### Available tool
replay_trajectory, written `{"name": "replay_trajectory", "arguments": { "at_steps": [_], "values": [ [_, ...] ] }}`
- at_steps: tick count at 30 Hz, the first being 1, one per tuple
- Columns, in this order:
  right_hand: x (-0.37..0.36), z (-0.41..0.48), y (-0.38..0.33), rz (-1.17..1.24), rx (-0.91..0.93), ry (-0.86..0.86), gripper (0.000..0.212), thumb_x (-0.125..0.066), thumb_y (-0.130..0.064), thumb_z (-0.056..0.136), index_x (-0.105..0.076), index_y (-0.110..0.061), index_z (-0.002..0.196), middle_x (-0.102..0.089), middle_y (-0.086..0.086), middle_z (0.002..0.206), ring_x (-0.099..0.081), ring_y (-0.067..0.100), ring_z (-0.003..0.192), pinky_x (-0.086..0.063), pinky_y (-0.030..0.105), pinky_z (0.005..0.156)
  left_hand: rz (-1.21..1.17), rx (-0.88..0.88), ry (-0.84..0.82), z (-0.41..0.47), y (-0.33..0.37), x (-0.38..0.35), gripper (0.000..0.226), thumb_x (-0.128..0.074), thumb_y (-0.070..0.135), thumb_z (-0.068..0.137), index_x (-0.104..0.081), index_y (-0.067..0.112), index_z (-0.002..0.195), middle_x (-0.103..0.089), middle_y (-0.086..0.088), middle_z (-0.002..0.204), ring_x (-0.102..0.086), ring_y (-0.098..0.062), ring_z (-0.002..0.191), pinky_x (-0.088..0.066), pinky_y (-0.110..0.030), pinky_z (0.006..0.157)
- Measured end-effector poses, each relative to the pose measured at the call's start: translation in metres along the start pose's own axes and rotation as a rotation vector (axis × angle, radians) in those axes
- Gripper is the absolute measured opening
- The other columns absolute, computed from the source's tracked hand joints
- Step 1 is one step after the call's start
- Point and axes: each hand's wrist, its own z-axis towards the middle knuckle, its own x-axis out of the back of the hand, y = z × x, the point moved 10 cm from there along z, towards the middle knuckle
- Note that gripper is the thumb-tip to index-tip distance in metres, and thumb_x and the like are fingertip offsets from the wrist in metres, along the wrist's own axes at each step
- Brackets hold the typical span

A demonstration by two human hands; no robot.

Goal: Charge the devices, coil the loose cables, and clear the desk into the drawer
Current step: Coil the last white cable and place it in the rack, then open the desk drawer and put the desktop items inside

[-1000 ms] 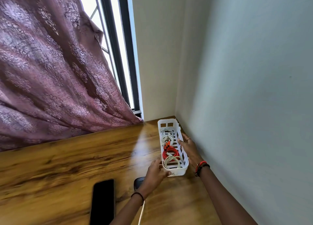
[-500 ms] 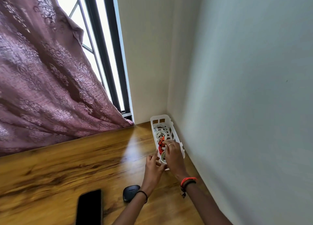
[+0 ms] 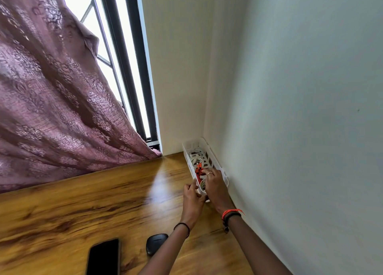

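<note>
Fingers of the right hand are bent down among the coils in the white basket. A second ago that hand lay along the basket's outer, wall-side rim, so it has crossed over and in. Whether they pinch the orange cable or only press it, I cannot tell. The left hand keeps its curled grip on the basket's near end. White cables lie coiled at the far end.

I judge the coiling nearly done, with tucking now in hand. The basket sits on the desk against the wall and has yet to reach a drawer — none is in view. Nearer me lie a black phone and a dark case, with no cable visible at either. A mauve curtain drapes over the window on the left.
</note>
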Motion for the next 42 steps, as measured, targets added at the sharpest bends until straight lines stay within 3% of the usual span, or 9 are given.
{"name": "replay_trajectory", "arguments": {
  "at_steps": [10, 13, 16, 19, 23, 31, 36, 40, 42],
  "values": [
    [0.006, -0.002, 0.000, 0.016, -0.001, 0.021, 0.035, -0.050, -0.010, 0.093, -0.054, -0.005, 0.128, -0.054, 0.008, 0.128, -0.043, 0.017, 0.126, -0.031, 0.017, 0.104, -0.021, 0.028, -0.052, 0.002, -0.002, -0.002, 0.075, -0.068, 0.008, 0.082, -0.027, 0.012, 0.144, -0.037, -0.006, 0.124, -0.054, -0.011, 0.088, -0.050, -0.009, 0.069],
    [0.011, -0.004, 0.001, 0.022, -0.022, 0.048, 0.033, -0.048, -0.010, 0.092, -0.056, -0.008, 0.124, -0.055, 0.007, 0.125, -0.044, 0.020, 0.124, -0.035, 0.026, 0.108, -0.005, 0.033, -0.063, 0.000, -0.004, 0.012, 0.082, -0.073, 0.014, 0.079, -0.024, 0.015, 0.145, -0.037, -0.004, 0.120, -0.052, -0.012, 0.095, -0.048, -0.013, 0.074],
    [0.014, -0.011, -0.008, 0.066, -0.053, 0.093, 0.030, -0.046, -0.009, 0.093, -0.059, -0.010, 0.120, -0.056, 0.008, 0.123, -0.046, 0.021, 0.120, -0.037, 0.028, 0.106, 0.035, 0.011, 0.017, -0.006, -0.008, 0.044, 0.063, -0.065, 0.020, 0.086, -0.034, 0.013, 0.140, -0.041, -0.005, 0.119, -0.053, -0.014, 0.100, -0.046, -0.013, 0.075],
    [0.015, -0.025, -0.035, 0.094, -0.018, 0.146, 0.028, -0.046, -0.008, 0.094, -0.061, -0.008, 0.118, -0.056, 0.007, 0.120, -0.047, 0.019, 0.117, -0.038, 0.022, 0.100, 0.056, -0.001, 0.140, -0.013, -0.016, 0.084, 0.049, -0.060, 0.023, 0.090, -0.042, 0.011, 0.133, -0.048, -0.006, 0.112, -0.051, -0.011, 0.093, -0.042, -0.012, 0.071],
    [0.001, -0.048, -0.078, 0.138, 0.008, 0.122, 0.029, -0.046, -0.007, 0.093, -0.061, -0.009, 0.117, -0.059, 0.006, 0.114, -0.050, 0.017, 0.112, -0.038, 0.019, 0.098, 0.000, 0.019, 0.234, -0.033, -0.035, 0.134, 0.037, -0.057, 0.025, 0.091, -0.052, 0.009, 0.125, -0.058, -0.009, 0.108, -0.058, -0.020, 0.096, -0.049, -0.033, 0.086],
    [-0.024, -0.113, -0.171, 0.244, 0.037, 0.073, 0.030, -0.048, -0.005, 0.090, -0.059, -0.014, 0.117, -0.057, 0.004, 0.114, -0.048, 0.017, 0.108, -0.033, 0.013, 0.089, -0.013, 0.039, 0.324, -0.105, -0.068, 0.222, 0.030, -0.050, 0.030, 0.095, -0.060, 0.011, 0.117, -0.058, -0.005, 0.120, -0.053, -0.019, 0.113, -0.035, -0.022, 0.088],
    [-0.046, -0.159, -0.220, 0.237, -0.008, 0.067, 0.023, -0.048, -0.009, 0.092, -0.061, -0.005, 0.111, -0.055, 0.009, 0.118, -0.051, 0.024, 0.109, -0.043, 0.029, 0.096, -0.055, 0.016, 0.345, -0.160, -0.089, 0.283, 0.031, -0.047, 0.035, 0.096, -0.059, 0.015, 0.116, -0.058, -0.002, 0.120, -0.051, -0.011, 0.106, -0.035, -0.022, 0.085],
    [-0.061, -0.202, -0.263, 0.272, -0.063, 0.044, 0.028, -0.045, -0.011, 0.095, -0.056, -0.005, 0.119, -0.051, 0.011, 0.123, -0.052, 0.024, 0.107, -0.031, 0.013, 0.089, -0.066, 0.088, 0.298, -0.204, -0.121, 0.326, 0.038, -0.044, 0.042, 0.095, -0.054, 0.016, 0.122, -0.058, -0.005, 0.119, -0.054, -0.016, 0.100, -0.040, -0.024, 0.077],
    [-0.063, -0.223, -0.279, 0.297, -0.066, 0.054, 0.028, -0.045, -0.013, 0.095, -0.057, -0.011, 0.120, -0.052, 0.010, 0.122, -0.054, 0.023, 0.105, -0.037, 0.018, 0.089, -0.078, 0.084, 0.300, -0.224, -0.133, 0.345, 0.038, -0.043, 0.042, 0.096, -0.052, 0.017, 0.124, -0.057, -0.003, 0.121, -0.054, -0.014, 0.097, -0.038, -0.022, 0.074]
  ]
}}
